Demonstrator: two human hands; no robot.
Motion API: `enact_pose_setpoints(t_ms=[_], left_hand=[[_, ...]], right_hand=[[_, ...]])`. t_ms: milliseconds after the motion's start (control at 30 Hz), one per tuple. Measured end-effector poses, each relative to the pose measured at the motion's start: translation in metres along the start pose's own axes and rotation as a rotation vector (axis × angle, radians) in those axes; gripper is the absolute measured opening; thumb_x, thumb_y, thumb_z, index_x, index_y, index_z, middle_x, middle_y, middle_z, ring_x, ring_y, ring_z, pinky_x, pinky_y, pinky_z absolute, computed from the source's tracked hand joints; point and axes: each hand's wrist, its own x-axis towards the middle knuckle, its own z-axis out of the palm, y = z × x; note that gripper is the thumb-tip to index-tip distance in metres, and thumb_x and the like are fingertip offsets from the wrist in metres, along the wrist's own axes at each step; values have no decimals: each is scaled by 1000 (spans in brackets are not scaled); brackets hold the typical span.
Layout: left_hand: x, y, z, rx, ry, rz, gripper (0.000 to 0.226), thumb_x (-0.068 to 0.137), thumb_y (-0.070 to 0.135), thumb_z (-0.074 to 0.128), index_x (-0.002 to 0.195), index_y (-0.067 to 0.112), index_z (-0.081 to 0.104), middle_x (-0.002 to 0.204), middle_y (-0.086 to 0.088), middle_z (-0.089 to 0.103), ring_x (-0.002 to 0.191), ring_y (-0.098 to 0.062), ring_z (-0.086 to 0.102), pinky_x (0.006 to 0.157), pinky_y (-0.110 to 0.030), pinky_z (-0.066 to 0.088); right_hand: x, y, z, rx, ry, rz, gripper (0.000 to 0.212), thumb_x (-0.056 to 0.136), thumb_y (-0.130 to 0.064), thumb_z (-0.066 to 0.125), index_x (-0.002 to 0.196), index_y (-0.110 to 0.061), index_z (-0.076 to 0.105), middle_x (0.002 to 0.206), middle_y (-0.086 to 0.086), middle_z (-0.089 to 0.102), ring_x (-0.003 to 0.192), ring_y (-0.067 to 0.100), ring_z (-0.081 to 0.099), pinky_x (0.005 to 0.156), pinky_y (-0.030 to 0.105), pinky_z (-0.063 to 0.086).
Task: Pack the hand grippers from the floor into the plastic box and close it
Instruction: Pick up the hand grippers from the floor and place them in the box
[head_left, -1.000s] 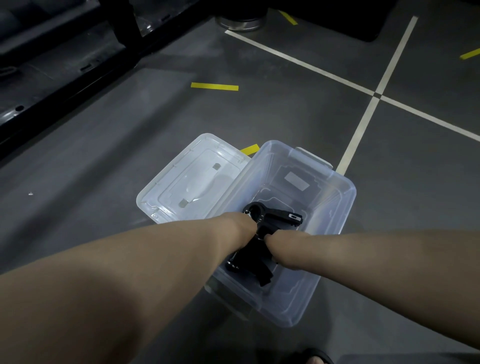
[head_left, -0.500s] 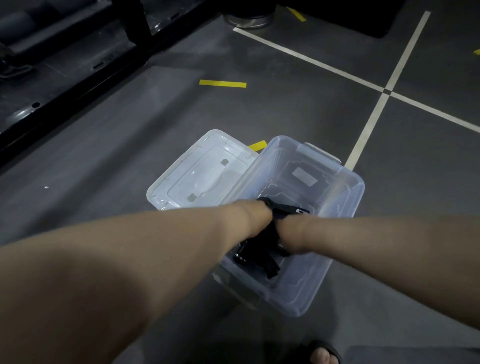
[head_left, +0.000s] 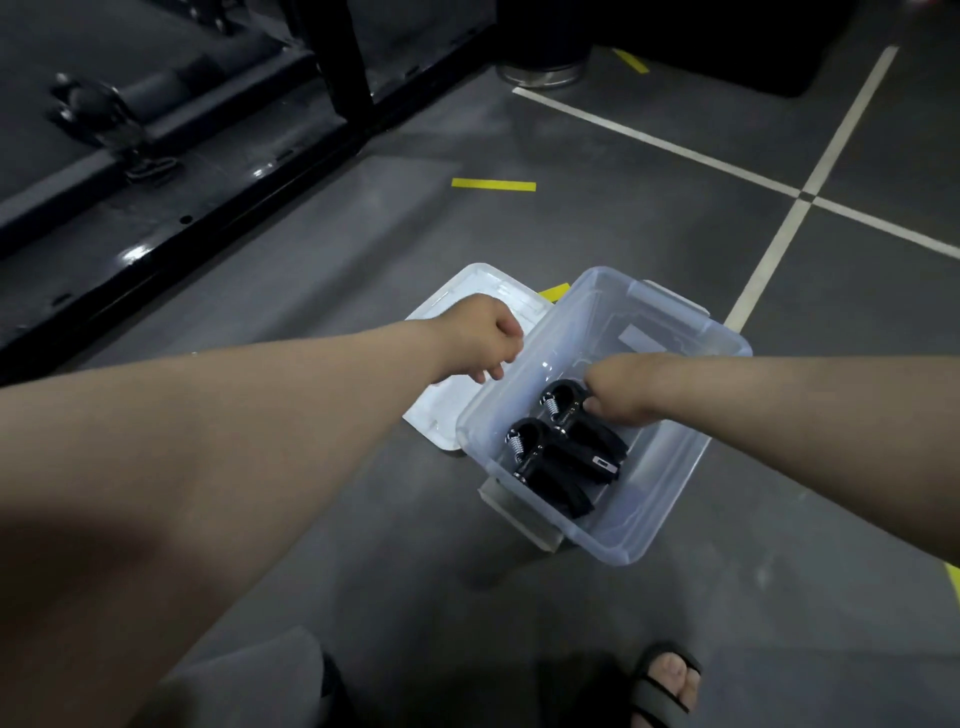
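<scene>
The clear plastic box stands open on the grey floor. Two black hand grippers with metal springs lie side by side in it, the near one and the far one. My right hand reaches into the box and is closed on the top of the far hand gripper; its fingers are mostly hidden. My left hand hovers outside the box, over the lid, with its fingers curled and nothing in them. The clear lid lies flat on the floor against the box's left side.
A black metal frame runs along the left. White floor lines cross at the upper right, and yellow tape marks lie beyond the box. A round metal base stands at the back. My sandalled foot is at the bottom.
My left hand has come out of the box and moved left over the lid. The two hand grippers now lie side by side in the box, with only my right hand on them.
</scene>
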Motion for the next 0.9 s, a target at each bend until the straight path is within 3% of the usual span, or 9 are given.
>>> enact_pose_setpoints(t_ms=[67, 267, 400, 467, 533, 667, 733, 800, 900], left_hand=[[-16, -9, -13, -3, 96, -48, 10, 86, 18, 56, 93, 22, 63, 97, -11, 72, 81, -26, 74, 73, -45, 62], [-77, -47, -54, 159, 183, -230, 25, 89, 14, 54, 110, 4, 64, 103, -14, 72, 91, -30, 73, 88, -43, 58], [-127, -85, -76, 246, 134, -331, 26, 90, 17, 61, 114, 9, 68, 106, -10, 73, 95, -25, 72, 87, -39, 59], [-154, -100, -91, 346, 52, -378, 29, 91, 23, 61, 115, 9, 67, 108, -10, 73, 95, -25, 72, 90, -42, 58], [-184, -111, -114, 443, -13, -418, 30, 91, 31, 62, 114, 12, 66, 108, -9, 72, 92, -22, 72, 91, -43, 56], [-248, -125, -165, 507, 74, -436, 32, 91, 32, 62, 115, 12, 65, 98, -11, 73, 90, -27, 69, 86, -40, 58], [-277, -144, -179, 498, 114, -437, 28, 89, 31, 62, 114, 20, 62, 96, -6, 72, 83, -21, 69, 81, -38, 59], [-301, -166, -182, 544, 92, -468, 30, 85, 36, 60, 112, 24, 65, 100, -3, 72, 84, -18, 70, 83, -39, 59], [-330, -200, -178, 560, 62, -548, 31, 85, 34, 58, 106, 16, 70, 102, -4, 73, 95, -23, 69, 87, -36, 57]], right_hand=[[-4, -11, -8, -12, 39, -11, 29, 98, -35, 42, 114, -16, 55, 120, 7, 61, 107, 30, 59, 83, 36, 48], [-10, -72, -51, -9, 128, -109, 30, 99, -36, 41, 110, -12, 55, 122, 12, 60, 104, 32, 58, 84, 32, 46], [-26, -124, -63, -78, 141, -232, 32, 100, -37, 41, 117, -13, 55, 123, 11, 60, 106, 31, 58, 80, 33, 41], [-37, -149, -68, -170, 105, -288, 31, 100, -37, 39, 114, -14, 54, 122, 9, 59, 101, 30, 57, 80, 34, 43], [-50, -173, -79, -299, 82, -327, 35, 101, -39, 37, 119, -14, 53, 125, 6, 58, 107, 29, 57, 81, 32, 42], [-77, -221, -115, -446, 85, -398, 42, 103, -35, 38, 118, -3, 60, 125, 11, 61, 113, 30, 59, 78, 28, 39], [-80, -241, -131, -439, 110, -432, 39, 102, -35, 40, 108, -2, 60, 123, 14, 62, 113, 32, 59, 82, 29, 43], [-82, -256, -142, -413, 162, -447, 41, 101, -36, 42, 115, -3, 61, 127, 14, 61, 116, 32, 58, 89, 31, 45], [-88, -273, -148, -429, 181, -432, 42, 100, -38, 42, 130, -10, 54, 136, 9, 54, 124, 29, 54, 95, 34, 44]])
